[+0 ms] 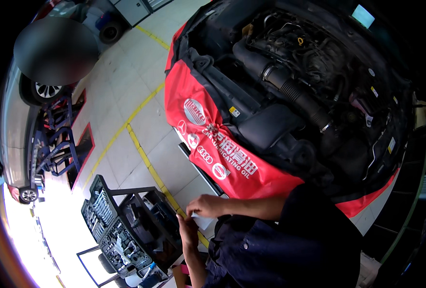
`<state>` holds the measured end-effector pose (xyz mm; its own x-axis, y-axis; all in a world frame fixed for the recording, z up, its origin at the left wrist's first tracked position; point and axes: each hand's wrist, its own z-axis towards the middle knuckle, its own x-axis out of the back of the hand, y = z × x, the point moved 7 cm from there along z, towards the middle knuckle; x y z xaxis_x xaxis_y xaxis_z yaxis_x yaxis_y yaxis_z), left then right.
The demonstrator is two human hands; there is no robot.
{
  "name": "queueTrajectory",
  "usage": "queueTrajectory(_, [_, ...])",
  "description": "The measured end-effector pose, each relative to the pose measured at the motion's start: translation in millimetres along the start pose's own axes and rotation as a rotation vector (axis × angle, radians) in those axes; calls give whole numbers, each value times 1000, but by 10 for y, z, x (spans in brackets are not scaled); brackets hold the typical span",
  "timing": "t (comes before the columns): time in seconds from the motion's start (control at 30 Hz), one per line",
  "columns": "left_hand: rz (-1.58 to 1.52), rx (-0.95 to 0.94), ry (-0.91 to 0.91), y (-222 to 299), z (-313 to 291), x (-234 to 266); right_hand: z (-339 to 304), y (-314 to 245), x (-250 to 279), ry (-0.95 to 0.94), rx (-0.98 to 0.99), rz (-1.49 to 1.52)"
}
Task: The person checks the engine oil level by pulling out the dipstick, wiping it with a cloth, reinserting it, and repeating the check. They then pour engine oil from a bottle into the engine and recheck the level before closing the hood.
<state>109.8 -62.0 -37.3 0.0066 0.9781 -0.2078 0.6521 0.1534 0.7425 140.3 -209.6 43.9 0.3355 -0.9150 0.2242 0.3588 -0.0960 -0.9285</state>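
In front of my body, my two hands come together over the floor beside the tool cart. My right hand [205, 205] has its fingers bent and pressed together over a thin white piece [203, 222], perhaps paper or cloth. Just below it, my left hand [188, 231] is partly curled with its thumb raised, and it meets the same white piece. Much of that piece is hidden behind the hands, so its kind is unclear. To the right, a car's open engine bay [299, 72] shows a ribbed black air intake hose [297, 93].
A red fender cover [189, 93] drapes over the car's front edge. On the left, a black cart [141, 192] carries an opened toolbox [102, 211] of wrenches and sockets. Farther left, another car [18, 129] stands beside a blue scissor lift [61, 153]. Yellow lines [143, 153] cross the tiled floor.
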Motion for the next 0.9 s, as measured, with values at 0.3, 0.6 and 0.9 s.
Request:
queueTrajectory(0.3, [-30,-139,7,122,127,97,-238,138,-324,-314,-110,22])
queueTrajectory(0.6, [839,-390,172,365,550,-806,-501,496,2728,559,-401,-104])
queueTrajectory(0.9, [940,-763,441,-100,2101,-2558,-1520,562,6451,915,-795,-585])
